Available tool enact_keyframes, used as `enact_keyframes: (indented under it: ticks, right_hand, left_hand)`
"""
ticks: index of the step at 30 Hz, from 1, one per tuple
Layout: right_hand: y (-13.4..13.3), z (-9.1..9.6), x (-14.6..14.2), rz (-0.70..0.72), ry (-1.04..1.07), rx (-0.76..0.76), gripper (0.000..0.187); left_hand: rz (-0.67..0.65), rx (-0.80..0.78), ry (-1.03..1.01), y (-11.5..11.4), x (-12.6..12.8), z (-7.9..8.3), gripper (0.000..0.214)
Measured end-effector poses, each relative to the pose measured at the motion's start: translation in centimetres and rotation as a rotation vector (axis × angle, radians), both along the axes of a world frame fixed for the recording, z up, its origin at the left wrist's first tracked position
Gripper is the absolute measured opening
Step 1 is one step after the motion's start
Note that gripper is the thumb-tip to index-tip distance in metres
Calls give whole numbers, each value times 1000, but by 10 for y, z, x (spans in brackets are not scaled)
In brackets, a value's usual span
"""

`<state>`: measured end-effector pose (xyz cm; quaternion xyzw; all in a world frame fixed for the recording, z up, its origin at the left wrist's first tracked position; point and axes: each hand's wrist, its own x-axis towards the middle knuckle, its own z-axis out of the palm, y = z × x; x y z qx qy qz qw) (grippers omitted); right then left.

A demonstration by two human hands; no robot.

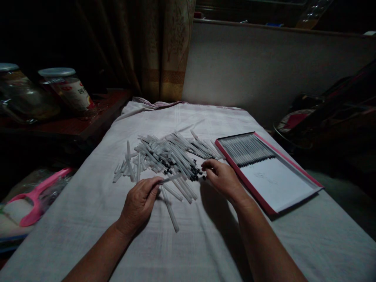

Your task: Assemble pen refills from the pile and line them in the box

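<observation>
My left hand (141,199) is closed in a pinch on a translucent white pen barrel (170,179), which points right across the front of a heap. The heap of similar pen barrels (155,152) lies loosely in the middle of the cloth, with black ends among them. My right hand (221,178) is at the heap's right edge, fingers bent and slightly apart, nothing visible in them. Small black pieces (203,178) lie just beside its fingertips. To its right, a shallow red-sided box (255,194) holds a row of black-ended pens (248,149) in its far half.
A white cloth (188,250) covers the table. On the left, lidded jars (70,88) stand on a dark red wooden surface (102,113), and a pink plastic handle (37,196) lies lower down. A patterned curtain (173,51) and pale panel (249,66) are behind.
</observation>
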<state>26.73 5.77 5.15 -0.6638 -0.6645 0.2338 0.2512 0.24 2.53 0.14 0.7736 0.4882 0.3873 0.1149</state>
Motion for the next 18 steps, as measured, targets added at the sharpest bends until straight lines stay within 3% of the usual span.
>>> enact_keyframes:
  ticks: [3,6,10,13,18]
  right_hand:
    - [2,-1,15,-9,-322,-111,22]
    - [1,-5,12,49,-435,-195,21]
    - [-1,-9,3,55,-509,-180,18]
    - [-1,-6,1,77,-353,-125,17]
    - [-5,3,-10,206,288,-51,23]
  left_hand:
    - [21,-4,14,0,1,-1,25]
    - [41,2,25,1,1,-1,24]
    - [41,4,38,1,0,-2,23]
    - [41,1,43,1,0,-2,24]
    - [14,32,60,1,0,-2,21]
